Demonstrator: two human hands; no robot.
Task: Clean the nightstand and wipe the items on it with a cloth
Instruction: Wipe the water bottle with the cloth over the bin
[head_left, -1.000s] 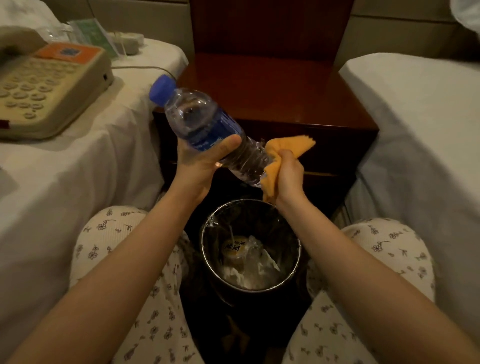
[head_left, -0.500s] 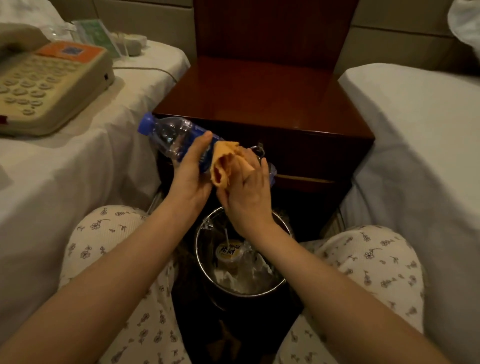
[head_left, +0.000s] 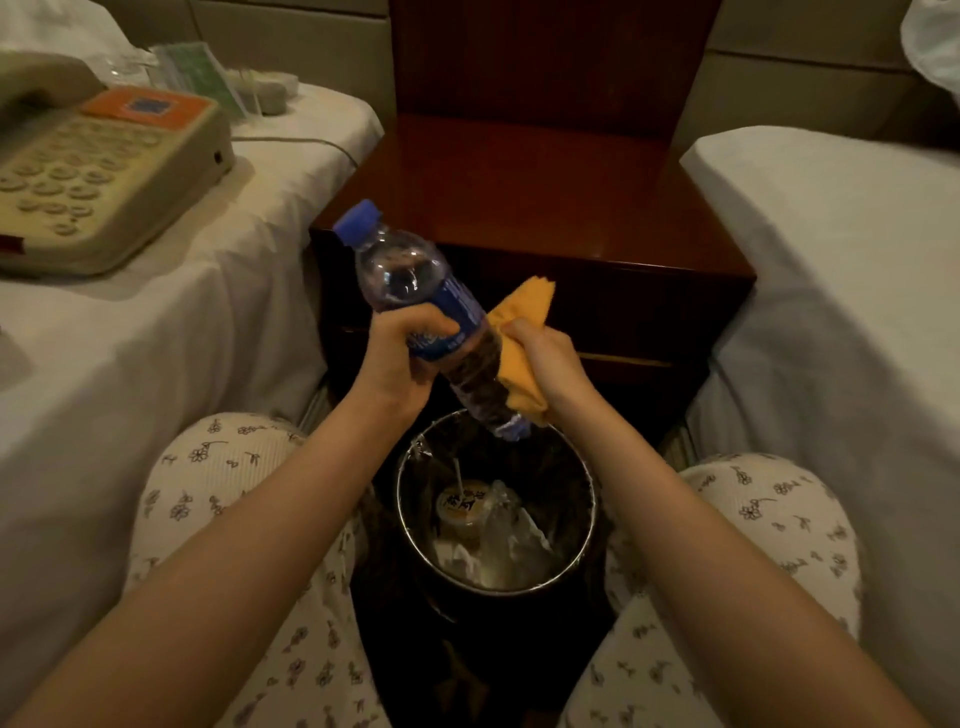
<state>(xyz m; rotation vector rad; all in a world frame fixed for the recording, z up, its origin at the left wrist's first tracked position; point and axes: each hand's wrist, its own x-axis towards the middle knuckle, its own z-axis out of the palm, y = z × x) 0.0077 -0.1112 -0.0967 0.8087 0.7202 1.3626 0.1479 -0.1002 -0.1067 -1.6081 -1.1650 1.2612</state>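
left grip (head_left: 395, 361) round blue-label bottle (head_left: 402, 273)

Glossy wooden nightstand (head_left: 519, 208) between left bed (head_left: 182, 322) and right bed (head_left: 831, 260), both white-sheeted. Lying on left bed: beige phone (head_left: 98, 171), cord (head_left: 291, 139), green packets (head_left: 197, 73). Before nightstand, bin (head_left: 400, 499) holding rubbish.

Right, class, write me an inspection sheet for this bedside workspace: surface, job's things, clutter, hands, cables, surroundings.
Surface: nightstand, glossy dark wood top.
Job's things: water bottle, blue cap, tilted over the bin; orange cloth pressed to its lower half.
Clutter: bin holds a cup and wrappers; phone on the left bed.
Hands: left hand grips the bottle; right hand grips the cloth.
Cables: thin cord across the left bed.
Surroundings: right bed; padded wall panels behind.
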